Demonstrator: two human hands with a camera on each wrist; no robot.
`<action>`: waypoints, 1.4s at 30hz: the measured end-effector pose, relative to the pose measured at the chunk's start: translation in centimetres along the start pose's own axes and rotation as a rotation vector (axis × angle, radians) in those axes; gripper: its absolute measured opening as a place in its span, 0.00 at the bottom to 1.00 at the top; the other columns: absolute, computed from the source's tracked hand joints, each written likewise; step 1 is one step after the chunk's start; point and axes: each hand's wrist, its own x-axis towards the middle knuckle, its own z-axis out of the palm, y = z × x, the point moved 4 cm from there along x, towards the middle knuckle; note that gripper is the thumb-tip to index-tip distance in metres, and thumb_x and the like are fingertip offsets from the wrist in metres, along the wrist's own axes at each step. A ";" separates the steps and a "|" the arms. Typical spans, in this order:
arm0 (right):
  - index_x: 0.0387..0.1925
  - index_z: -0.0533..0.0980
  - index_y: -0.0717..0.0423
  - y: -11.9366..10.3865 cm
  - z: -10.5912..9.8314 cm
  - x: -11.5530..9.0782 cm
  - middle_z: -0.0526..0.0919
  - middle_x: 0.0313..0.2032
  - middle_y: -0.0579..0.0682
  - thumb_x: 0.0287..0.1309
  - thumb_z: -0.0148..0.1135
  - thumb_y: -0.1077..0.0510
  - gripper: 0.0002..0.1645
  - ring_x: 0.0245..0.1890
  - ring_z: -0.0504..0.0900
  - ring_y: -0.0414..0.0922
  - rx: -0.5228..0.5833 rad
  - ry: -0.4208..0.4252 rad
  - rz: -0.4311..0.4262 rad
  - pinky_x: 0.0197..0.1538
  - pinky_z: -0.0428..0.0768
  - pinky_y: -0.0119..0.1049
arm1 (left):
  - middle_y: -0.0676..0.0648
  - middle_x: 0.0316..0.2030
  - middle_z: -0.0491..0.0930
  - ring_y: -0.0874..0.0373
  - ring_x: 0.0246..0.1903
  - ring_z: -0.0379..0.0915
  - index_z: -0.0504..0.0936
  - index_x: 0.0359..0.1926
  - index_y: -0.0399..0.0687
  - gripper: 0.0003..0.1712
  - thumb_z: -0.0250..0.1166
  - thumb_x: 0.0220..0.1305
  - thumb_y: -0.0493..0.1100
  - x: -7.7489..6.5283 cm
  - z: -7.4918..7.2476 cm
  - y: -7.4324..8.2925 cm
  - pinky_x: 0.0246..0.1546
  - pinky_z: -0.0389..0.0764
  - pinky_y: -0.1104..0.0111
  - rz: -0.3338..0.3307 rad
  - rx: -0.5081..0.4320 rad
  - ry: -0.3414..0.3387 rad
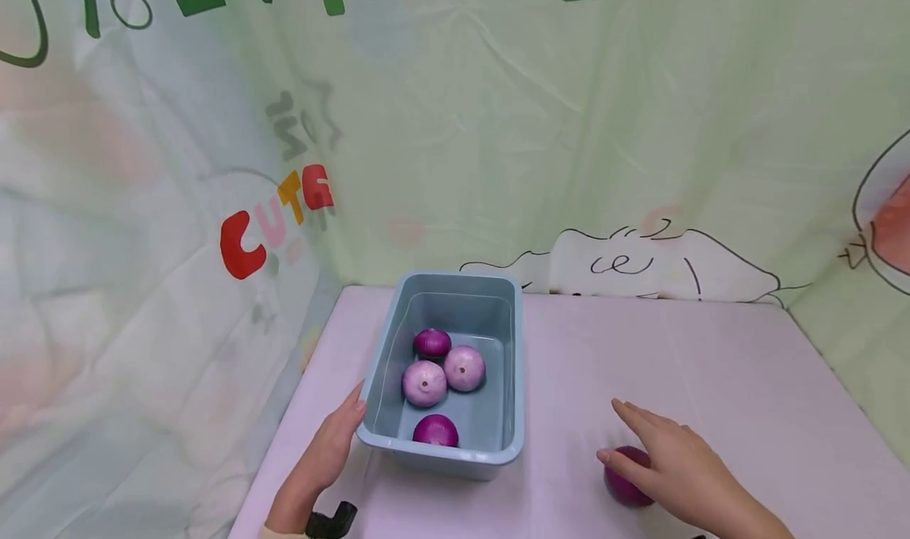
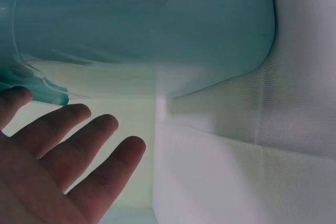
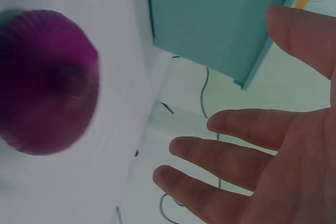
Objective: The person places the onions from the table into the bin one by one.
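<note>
A blue-grey plastic bin (image 1: 519, 365) stands on the table with several purple onions inside, among them a pale one (image 1: 424, 383) and a darker one (image 1: 436, 430) by the near wall. My left hand (image 1: 329, 442) is at the bin's left side, fingers extended along it near the rim. In the left wrist view its fingers (image 2: 105, 135) are straight and spread beside the bin wall. Above another purple onion (image 1: 626, 480) on the table, my right hand (image 1: 675, 464) is spread with its palm down. The right wrist view shows that onion (image 3: 50, 82) apart from the extended fingers (image 3: 226, 163).
A pale cloth covers the table (image 1: 569, 381). Printed curtains (image 1: 455, 128) hang behind it and along both sides, close to the table's back edge. A black strap (image 1: 331, 521) is on the left wrist.
</note>
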 end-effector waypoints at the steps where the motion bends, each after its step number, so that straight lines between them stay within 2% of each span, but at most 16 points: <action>1: 0.67 0.74 0.67 0.4 0.5 -0.3 0.80 0.60 0.65 0.61 0.72 0.34 0.48 0.59 0.79 0.64 0.008 -0.010 0.005 0.55 0.75 0.67 | 0.42 0.77 0.62 0.42 0.74 0.57 0.58 0.82 0.47 0.33 0.37 0.85 0.55 -0.1 0.0 0.0 0.68 0.56 0.37 0.000 0.000 0.001; 5: 0.68 0.72 0.68 1.9 2.6 -1.5 0.79 0.61 0.65 0.56 0.74 0.31 0.54 0.58 0.80 0.64 0.035 -0.070 0.037 0.53 0.79 0.64 | 0.42 0.77 0.62 0.41 0.74 0.57 0.58 0.82 0.47 0.33 0.37 0.85 0.55 -0.4 0.0 -0.3 0.68 0.56 0.36 -0.011 -0.004 0.006; 7: 0.69 0.71 0.69 2.6 3.6 -1.9 0.78 0.62 0.66 0.54 0.74 0.30 0.57 0.58 0.79 0.65 0.033 -0.104 0.051 0.51 0.79 0.67 | 0.42 0.77 0.62 0.41 0.74 0.56 0.58 0.81 0.46 0.33 0.37 0.85 0.55 -0.4 -0.1 -0.4 0.68 0.56 0.36 -0.014 -0.004 0.009; 13: 0.73 0.66 0.67 4.4 5.6 -2.1 0.74 0.64 0.73 0.47 0.73 0.23 0.67 0.59 0.74 0.74 -0.070 -0.252 0.178 0.49 0.65 0.83 | 0.42 0.76 0.62 0.39 0.73 0.58 0.58 0.81 0.45 0.34 0.37 0.85 0.55 -0.1 -0.1 -0.3 0.67 0.58 0.35 -0.001 -0.004 0.018; 16: 0.74 0.64 0.68 5.2 6.4 -1.9 0.70 0.64 0.77 0.45 0.73 0.21 0.71 0.59 0.71 0.78 -0.096 -0.339 0.236 0.49 0.61 0.86 | 0.42 0.76 0.62 0.39 0.73 0.59 0.58 0.81 0.46 0.34 0.37 0.85 0.56 0.0 -0.1 -0.2 0.66 0.59 0.35 -0.003 -0.004 0.023; 18: 0.73 0.63 0.69 5.6 6.8 -2.0 0.69 0.64 0.79 0.42 0.74 0.21 0.73 0.59 0.70 0.79 -0.099 -0.364 0.261 0.49 0.60 0.87 | 0.42 0.76 0.62 0.40 0.73 0.59 0.58 0.81 0.46 0.33 0.38 0.85 0.55 0.0 -0.1 -0.3 0.66 0.59 0.35 -0.004 -0.008 0.026; 24: 0.74 0.60 0.69 7.1 7.6 -2.5 0.68 0.64 0.80 0.37 0.75 0.19 0.79 0.60 0.70 0.79 -0.106 -0.340 0.292 0.49 0.59 0.87 | 0.42 0.76 0.63 0.41 0.72 0.61 0.59 0.81 0.46 0.33 0.37 0.85 0.54 0.0 0.0 -0.4 0.66 0.60 0.36 0.005 -0.013 0.031; 31: 0.75 0.54 0.75 8.9 8.0 -2.4 0.68 0.64 0.80 0.39 0.72 0.17 0.82 0.60 0.69 0.79 -0.073 -0.363 0.359 0.49 0.57 0.88 | 0.43 0.76 0.64 0.43 0.72 0.61 0.59 0.81 0.46 0.32 0.37 0.85 0.53 0.2 0.1 -0.4 0.66 0.60 0.38 0.029 -0.021 0.021; 35: 0.75 0.54 0.76 9.8 8.1 -2.2 0.71 0.63 0.78 0.39 0.73 0.18 0.83 0.59 0.72 0.77 -0.031 -0.383 0.404 0.49 0.58 0.87 | 0.42 0.76 0.63 0.41 0.72 0.60 0.59 0.81 0.45 0.32 0.37 0.85 0.52 0.2 0.0 -0.2 0.65 0.61 0.36 0.035 -0.013 0.018; 42: 0.74 0.58 0.73 10.5 7.9 -1.9 0.75 0.60 0.75 0.38 0.74 0.19 0.80 0.57 0.74 0.75 -0.010 -0.334 0.419 0.48 0.57 0.88 | 0.42 0.76 0.62 0.40 0.73 0.59 0.58 0.81 0.46 0.32 0.37 0.85 0.53 0.1 0.1 0.1 0.66 0.59 0.36 0.028 -0.024 0.013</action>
